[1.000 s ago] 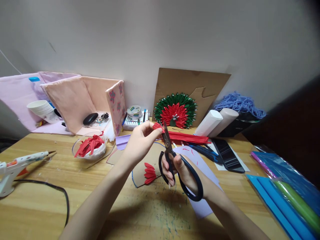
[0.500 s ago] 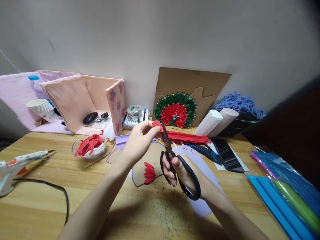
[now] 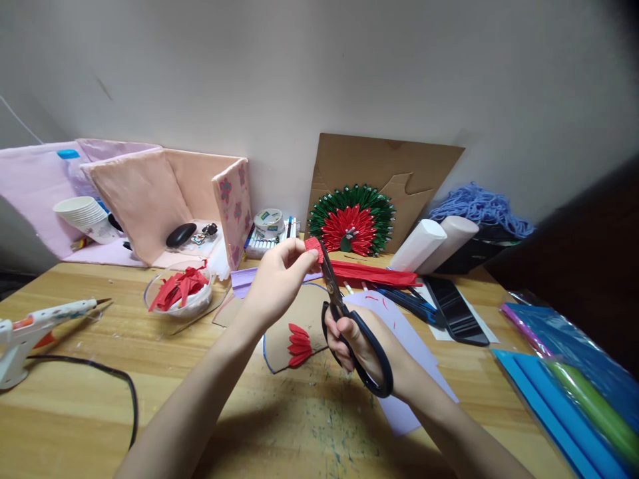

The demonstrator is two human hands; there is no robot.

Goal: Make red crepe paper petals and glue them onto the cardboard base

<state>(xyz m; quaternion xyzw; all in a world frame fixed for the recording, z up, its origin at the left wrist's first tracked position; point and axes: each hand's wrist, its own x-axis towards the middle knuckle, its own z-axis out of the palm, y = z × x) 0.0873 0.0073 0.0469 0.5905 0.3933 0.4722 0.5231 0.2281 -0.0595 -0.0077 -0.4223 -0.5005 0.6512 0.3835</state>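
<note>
Right of the bowl, which holds red scraps, the left hand pinches a piece of red paper against the scissors, their handles gripped by the right hand. Beyond the bowl, rightward, a box holds markers.

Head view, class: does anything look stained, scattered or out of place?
Yes: dark blue-green stains stand out against the pale wooden tabletop below the black-handled metal scissors, and thin red slivers, perhaps trimmings, lie scattered on the lilac paper sheet near the right hand.
</note>
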